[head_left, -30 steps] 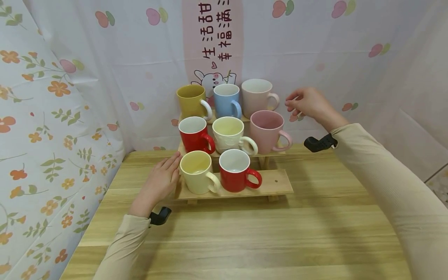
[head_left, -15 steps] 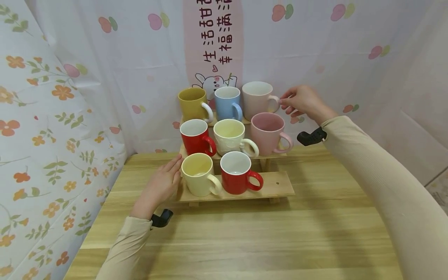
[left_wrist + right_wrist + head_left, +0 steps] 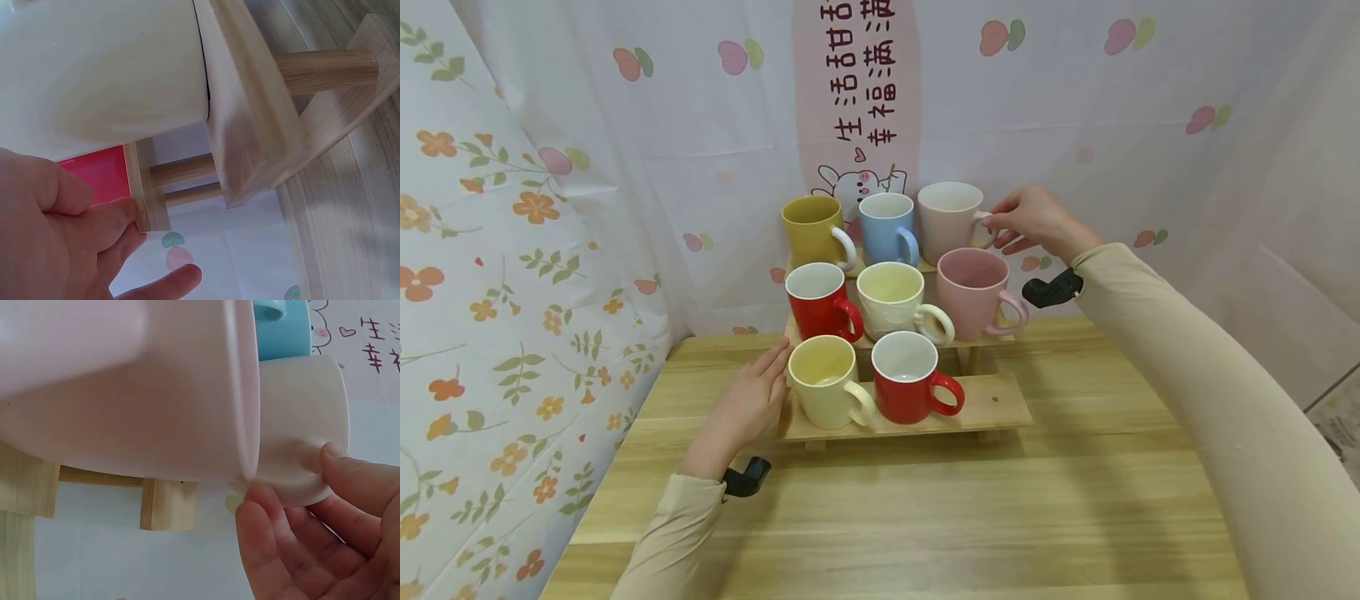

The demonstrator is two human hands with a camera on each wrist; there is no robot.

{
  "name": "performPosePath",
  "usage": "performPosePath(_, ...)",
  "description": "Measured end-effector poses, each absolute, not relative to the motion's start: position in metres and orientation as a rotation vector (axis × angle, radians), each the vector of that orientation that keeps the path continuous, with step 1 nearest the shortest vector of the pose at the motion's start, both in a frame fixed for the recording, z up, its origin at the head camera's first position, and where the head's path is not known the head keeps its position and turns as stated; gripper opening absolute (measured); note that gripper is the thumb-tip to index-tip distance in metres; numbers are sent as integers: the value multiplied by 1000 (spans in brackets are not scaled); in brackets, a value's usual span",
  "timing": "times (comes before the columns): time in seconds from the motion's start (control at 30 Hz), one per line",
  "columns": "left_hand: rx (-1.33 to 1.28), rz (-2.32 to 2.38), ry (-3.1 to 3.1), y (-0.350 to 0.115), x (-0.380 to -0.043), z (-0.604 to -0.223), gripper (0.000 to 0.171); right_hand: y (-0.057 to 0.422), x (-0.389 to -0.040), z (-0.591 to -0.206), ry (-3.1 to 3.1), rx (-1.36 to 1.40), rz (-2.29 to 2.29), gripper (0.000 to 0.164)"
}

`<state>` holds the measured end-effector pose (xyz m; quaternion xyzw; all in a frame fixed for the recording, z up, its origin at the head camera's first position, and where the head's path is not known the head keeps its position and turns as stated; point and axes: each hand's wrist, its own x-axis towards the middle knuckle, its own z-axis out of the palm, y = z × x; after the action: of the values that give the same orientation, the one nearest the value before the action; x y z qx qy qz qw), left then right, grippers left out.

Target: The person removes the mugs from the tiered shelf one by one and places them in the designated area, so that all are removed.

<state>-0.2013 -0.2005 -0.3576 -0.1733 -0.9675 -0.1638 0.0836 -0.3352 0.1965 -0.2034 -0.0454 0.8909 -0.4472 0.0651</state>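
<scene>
At the top right of a three-step wooden rack [image 3: 981, 404] stands a pale pink mug [image 3: 946, 225], and my right hand [image 3: 1036, 222] pinches its handle. The right wrist view shows the thumb at the handle of this pale mug [image 3: 306, 403], with the other fingers curled below. My left hand [image 3: 741, 408] touches the rack's left side with extended fingers, beside the cream-yellow mug [image 3: 823, 392]. Close up in the left wrist view, fingertips meet the end of a wooden shelf [image 3: 142, 187]. A darker pink mug [image 3: 972, 296] stands below the right hand.
The top step also bears a mustard mug [image 3: 812, 233] and a blue mug [image 3: 886, 229]. On the middle step are a red mug [image 3: 816, 308] and a cream embossed mug [image 3: 887, 308]. Another red mug [image 3: 904, 392] is on the bottom step. A printed curtain [image 3: 715, 133] hangs behind.
My right hand has moved left from beside the pale pink mug and taken hold of its handle. The left hand stays at the rack's side. The view has tilted slightly.
</scene>
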Motion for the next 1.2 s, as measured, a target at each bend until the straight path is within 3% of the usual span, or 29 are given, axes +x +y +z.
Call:
performPosePath(0.53,-526,-495,-2889,-200,-201,-358,47,193,-334,-209,2741,-205,-1294,33)
performPosePath(1.2,-495,-496,-2903,-199,-201,-356,48,228,-327,-212,2855,-173,-1340,41)
